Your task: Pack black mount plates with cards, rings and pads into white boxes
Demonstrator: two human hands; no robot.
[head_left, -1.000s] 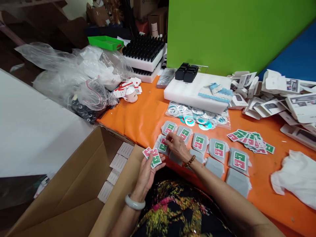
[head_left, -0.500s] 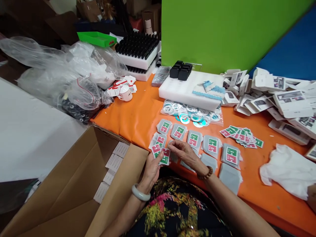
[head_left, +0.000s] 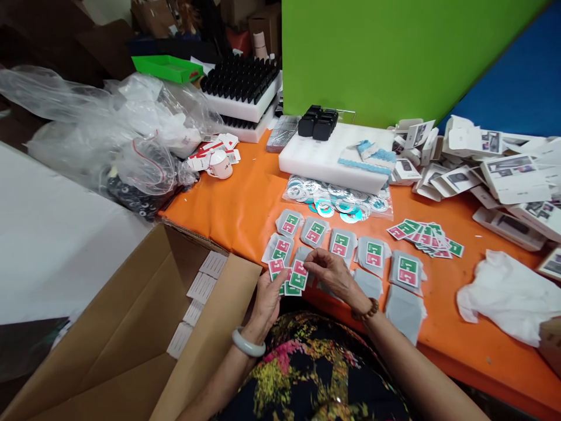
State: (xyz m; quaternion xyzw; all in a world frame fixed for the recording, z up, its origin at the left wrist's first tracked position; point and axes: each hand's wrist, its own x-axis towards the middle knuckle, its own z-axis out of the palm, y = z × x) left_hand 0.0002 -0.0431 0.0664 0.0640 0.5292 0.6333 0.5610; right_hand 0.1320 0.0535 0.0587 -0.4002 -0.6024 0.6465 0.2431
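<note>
Your left hand [head_left: 268, 295] is gripping a small fan of red-and-green packets [head_left: 289, 276] at the near edge of the orange desk [head_left: 245, 204], while your right hand [head_left: 335, 275] is pinching the top packet of that fan between thumb and fingers. Grey pouches [head_left: 374, 257] are lying in rows just beyond, several topped with a packet. An open cardboard box [head_left: 131, 327] is sitting to your left.
</note>
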